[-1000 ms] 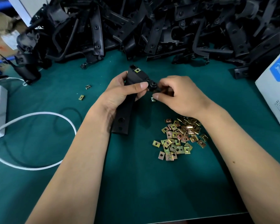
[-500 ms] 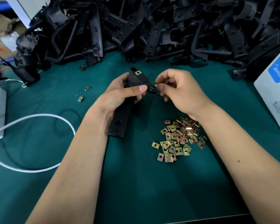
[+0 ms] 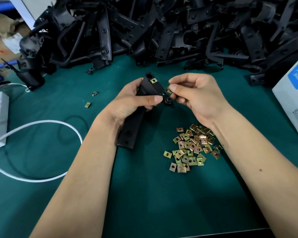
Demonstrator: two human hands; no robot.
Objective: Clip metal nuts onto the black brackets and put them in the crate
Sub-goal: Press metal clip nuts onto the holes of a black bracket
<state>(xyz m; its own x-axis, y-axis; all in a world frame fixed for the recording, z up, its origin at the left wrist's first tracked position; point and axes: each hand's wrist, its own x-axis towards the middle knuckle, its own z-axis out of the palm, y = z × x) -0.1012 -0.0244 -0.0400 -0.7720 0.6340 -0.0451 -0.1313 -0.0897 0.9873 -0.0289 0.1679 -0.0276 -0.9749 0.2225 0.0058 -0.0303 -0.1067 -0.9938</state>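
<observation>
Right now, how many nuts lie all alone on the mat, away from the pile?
2: one nut and another nut just below it, both left of the left hand.

Black bracket point(image 3: 136, 121) tilted, 1 brass nut point(image 3: 153, 80) clipped near top; approx. 50 loose nuts point(image 3: 192, 148) heaped beside.

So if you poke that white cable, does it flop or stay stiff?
Probably floppy: the white cable lies in a loose curved loop on the green mat. It likely slides easily and looks light, being thin.
</observation>
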